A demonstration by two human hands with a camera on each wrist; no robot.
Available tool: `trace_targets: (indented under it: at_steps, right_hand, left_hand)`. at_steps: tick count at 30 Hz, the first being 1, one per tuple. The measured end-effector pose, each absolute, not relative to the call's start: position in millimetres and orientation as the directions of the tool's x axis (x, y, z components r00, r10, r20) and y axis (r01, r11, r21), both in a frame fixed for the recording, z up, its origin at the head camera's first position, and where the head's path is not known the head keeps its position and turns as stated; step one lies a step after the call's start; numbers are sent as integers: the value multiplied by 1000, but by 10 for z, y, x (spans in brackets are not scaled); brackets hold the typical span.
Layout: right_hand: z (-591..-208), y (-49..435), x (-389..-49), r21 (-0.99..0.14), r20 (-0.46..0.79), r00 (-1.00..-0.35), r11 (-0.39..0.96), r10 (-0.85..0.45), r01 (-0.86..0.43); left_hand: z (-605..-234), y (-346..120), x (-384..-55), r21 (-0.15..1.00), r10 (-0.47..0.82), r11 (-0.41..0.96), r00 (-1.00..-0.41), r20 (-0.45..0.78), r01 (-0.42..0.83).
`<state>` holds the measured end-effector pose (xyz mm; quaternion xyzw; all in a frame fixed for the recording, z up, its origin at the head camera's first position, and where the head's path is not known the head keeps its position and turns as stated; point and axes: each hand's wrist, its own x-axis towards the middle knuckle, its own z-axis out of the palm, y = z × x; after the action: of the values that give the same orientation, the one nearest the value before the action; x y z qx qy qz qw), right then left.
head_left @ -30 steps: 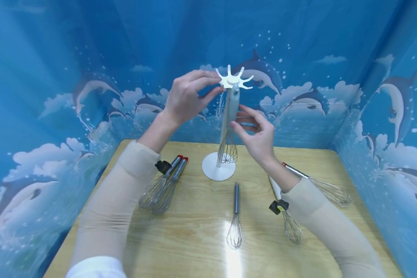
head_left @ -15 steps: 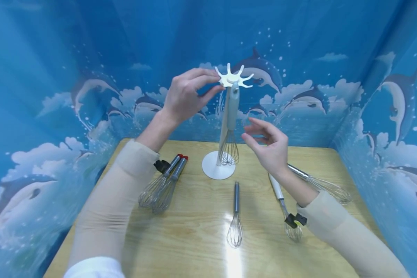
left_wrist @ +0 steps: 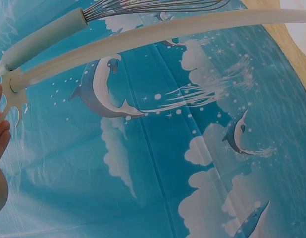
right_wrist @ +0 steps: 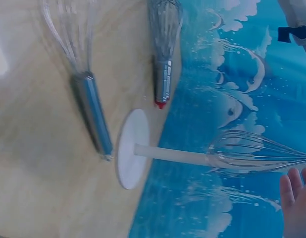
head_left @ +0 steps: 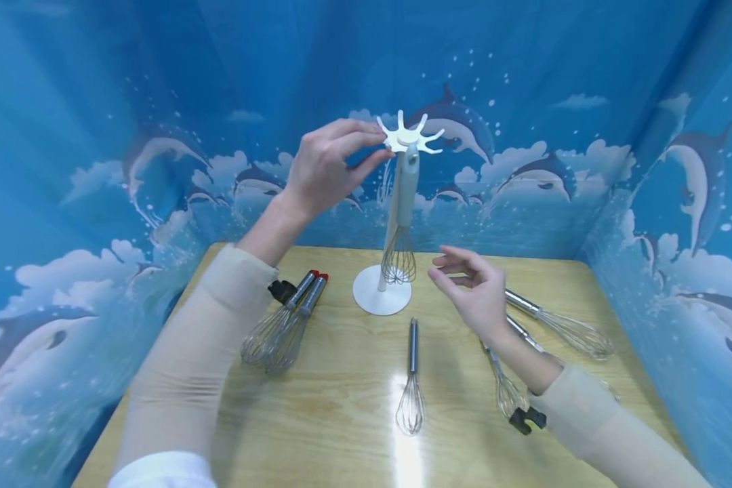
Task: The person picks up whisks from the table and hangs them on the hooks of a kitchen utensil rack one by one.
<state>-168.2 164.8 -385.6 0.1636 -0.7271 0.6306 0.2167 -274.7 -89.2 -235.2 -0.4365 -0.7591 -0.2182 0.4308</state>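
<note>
A whisk (head_left: 408, 190) with a pale grey-blue handle hangs, wires down, from the hooked top (head_left: 409, 139) of a white utensil stand. My left hand (head_left: 332, 166) pinches one of the top's prongs between thumb and fingers. Lower and to the right, my right hand (head_left: 472, 285) is held in the air with loosely bent fingers and nothing in them, apart from the whisk. The left wrist view shows the hanging whisk's handle (left_wrist: 46, 39) beside the stand's pole (left_wrist: 143, 42). Fingertips of the right hand (right_wrist: 297, 198) appear near its wires in the right wrist view.
The stand's round base (head_left: 369, 295) rests near the table's back edge. Two red-ended whisks (head_left: 280, 332) lie at left, and a small whisk (head_left: 411, 386) at front centre. At right lie more whisks (head_left: 570, 329), partly hidden by my right forearm. A dolphin-print curtain (head_left: 354, 68) surrounds the table.
My right hand has let go of the whisk's handle and moved right and down. The whisk stays hanging from the stand. My left hand keeps its place on the prong.
</note>
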Motion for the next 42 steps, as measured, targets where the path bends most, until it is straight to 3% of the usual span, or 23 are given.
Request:
trace_targets:
  at_steps: [19, 29, 42]
  right_hand:
    - [-4517, 1698, -1430, -930, 284, -958, 255, 47, -263]
    - [-4879, 1707, -1373, -954, 41, -996, 300, 82, -14]
    - [-5165, 1660, -1338, -962, -214, -973, 153, 88, 225]
  left_hand:
    - [-2362, -893, -2741, -51, 471, 522, -238, 849, 851]
    - [-2368, -891, -2758, -48, 472, 511, -234, 850, 858]
    - [-2365, -888, -2752, -39, 469, 515, -243, 849, 856]
